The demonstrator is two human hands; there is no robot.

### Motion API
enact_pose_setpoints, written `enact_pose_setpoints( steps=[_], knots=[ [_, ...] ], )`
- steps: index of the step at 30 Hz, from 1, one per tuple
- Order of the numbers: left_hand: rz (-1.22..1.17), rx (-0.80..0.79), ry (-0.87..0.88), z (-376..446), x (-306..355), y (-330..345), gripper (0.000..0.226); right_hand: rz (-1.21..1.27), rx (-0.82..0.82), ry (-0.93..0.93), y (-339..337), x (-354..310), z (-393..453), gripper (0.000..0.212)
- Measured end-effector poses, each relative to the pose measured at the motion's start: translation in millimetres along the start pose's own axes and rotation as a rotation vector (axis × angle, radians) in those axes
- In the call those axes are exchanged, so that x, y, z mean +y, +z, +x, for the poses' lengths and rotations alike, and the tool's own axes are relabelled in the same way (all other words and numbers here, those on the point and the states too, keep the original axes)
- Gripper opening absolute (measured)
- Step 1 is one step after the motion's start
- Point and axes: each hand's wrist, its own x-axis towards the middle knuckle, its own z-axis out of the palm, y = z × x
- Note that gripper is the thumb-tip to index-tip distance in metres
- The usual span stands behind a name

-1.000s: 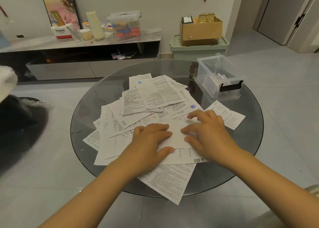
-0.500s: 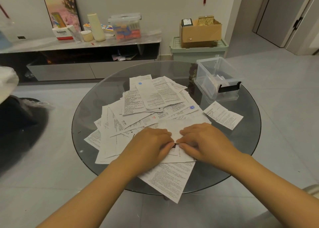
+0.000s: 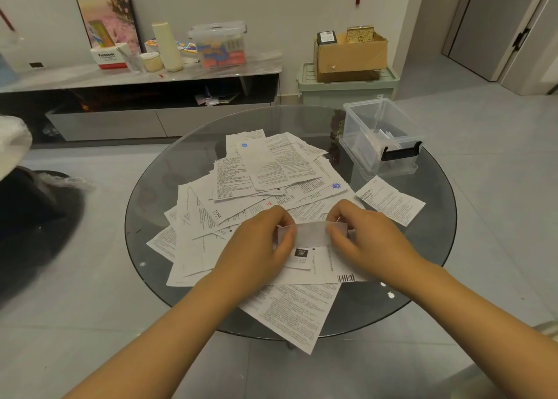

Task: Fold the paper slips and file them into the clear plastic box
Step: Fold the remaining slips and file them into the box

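Both hands, left hand (image 3: 262, 241) & right hand (image 3: 360, 235), pinch folded slip (image 3: 311, 233) ends, long axis running left-right.

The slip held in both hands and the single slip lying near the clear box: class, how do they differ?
The held slip is folded into a narrow band; the single slip lies unfolded. The held slip shows a blank face; the single slip shows print. The left hand and right hand pinch the held slip; the single slip lies untouched on the glass table. Both are white paper.
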Motion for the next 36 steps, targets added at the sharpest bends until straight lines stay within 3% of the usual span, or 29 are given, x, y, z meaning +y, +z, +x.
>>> enact_pose_setpoints(
  steps=[7, 11, 18, 25, 28, 32, 36],
  knots=[
    [0.007, -0.056, -0.098, 5, 1, 11, 0.043, -0.023, -0.005, 0.108, 15, 1, 3, 0.045],
    [0.003, -0.077, -0.170, 8, -2, 13, 0.046, -0.054, -0.033, 0.140, 11, -1, 7, 0.056],
    [0.022, -0.097, -0.172, 11, -8, 7, 0.049, 0.014, -0.167, 0.178, -2, 4, 7, 0.034],
    [0.166, -0.045, 0.144, 1, -5, 17, 0.023, 0.312, -0.158, 0.301, -9, 0, -3, 0.027],
    [0.192, -0.045, 0.229, -1, 0, 17, 0.028, 0.429, -0.166, 0.346, -13, -5, -7, 0.023],
    [0.232, -0.053, 0.214, -2, 5, 16, 0.037, 0.553, -0.188, 0.386, -19, -8, -9, 0.020],
    [0.213, 0.040, 0.222, -2, 7, 17, 0.014, 0.493, -0.171, 0.322, -20, -11, -10, 0.022]
  ],
)
